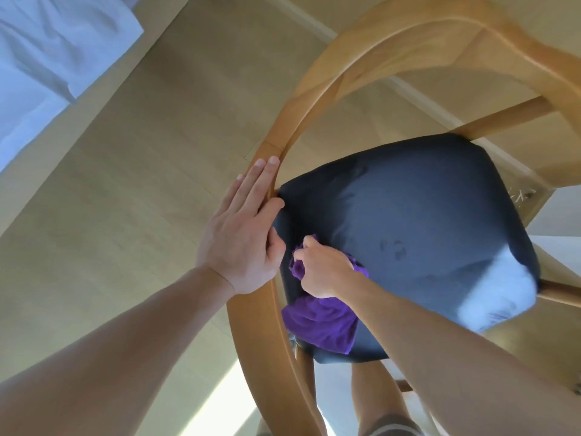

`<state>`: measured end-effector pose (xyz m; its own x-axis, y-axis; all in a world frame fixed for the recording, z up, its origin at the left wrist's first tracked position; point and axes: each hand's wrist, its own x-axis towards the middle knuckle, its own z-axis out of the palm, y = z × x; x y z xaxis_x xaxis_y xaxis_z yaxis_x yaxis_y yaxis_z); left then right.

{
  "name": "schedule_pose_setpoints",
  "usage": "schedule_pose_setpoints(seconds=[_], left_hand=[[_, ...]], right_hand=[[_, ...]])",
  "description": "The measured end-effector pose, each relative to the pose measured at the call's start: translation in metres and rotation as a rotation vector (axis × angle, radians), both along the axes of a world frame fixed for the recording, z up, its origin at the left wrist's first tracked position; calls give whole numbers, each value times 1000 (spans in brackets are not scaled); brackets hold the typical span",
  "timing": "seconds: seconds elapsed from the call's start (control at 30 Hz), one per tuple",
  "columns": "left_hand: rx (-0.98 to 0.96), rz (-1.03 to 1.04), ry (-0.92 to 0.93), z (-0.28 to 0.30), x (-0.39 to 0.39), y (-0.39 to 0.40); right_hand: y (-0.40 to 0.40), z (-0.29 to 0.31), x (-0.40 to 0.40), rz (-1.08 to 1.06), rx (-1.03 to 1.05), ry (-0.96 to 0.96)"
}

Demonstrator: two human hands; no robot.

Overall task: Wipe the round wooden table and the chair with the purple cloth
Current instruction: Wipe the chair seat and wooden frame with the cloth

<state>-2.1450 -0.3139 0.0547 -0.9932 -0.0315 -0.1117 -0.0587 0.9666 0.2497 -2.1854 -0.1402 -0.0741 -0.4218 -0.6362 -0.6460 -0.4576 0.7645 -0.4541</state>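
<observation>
I look straight down on a wooden chair with a curved light-wood back rail (330, 80) and a dark padded seat (418, 215). My left hand (245, 228) lies flat on the rail at the seat's left edge, fingers together, thumb against the cushion. My right hand (323, 269) is closed on the bunched purple cloth (320, 325), pressing it onto the near-left part of the seat. The cloth trails toward me over the seat's edge. The round table is out of view.
Pale wooden floor (141, 199) surrounds the chair. A white bed sheet (47, 58) fills the upper left corner. A skirting board (440, 108) runs behind the chair. A bright sun patch glares on the seat's right corner (496, 291). My legs show below the chair.
</observation>
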Motion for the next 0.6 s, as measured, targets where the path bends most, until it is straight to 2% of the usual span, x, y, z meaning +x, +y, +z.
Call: schedule_pose_setpoints(seconds=[0.07,0.17,0.2,0.23,0.3,0.47,0.53,0.6], left_hand=[[6,-4,-6,0,-1,0],[10,-2,-4,0,-1,-1],[10,0,0,-1,0,-1],[10,-1,5,-1,0,-2],[12,-8,8,-3,0,-2],[13,-13,3,-5,1,-2],[5,-22,4,-4,1,-1],[-2,-42,-2,-3,-1,-2]], right_hand=[[3,1,-28,-212,-68,-24],[0,0,-84,-916,-271,44],[-4,-1,-99,-1074,-305,43],[-8,-4,-109,-1137,-286,26],[-21,-6,-104,-1028,-187,7],[-32,-3,-15,-240,-24,41],[-19,0,4,-79,47,27],[-7,4,-5,-71,96,-28]])
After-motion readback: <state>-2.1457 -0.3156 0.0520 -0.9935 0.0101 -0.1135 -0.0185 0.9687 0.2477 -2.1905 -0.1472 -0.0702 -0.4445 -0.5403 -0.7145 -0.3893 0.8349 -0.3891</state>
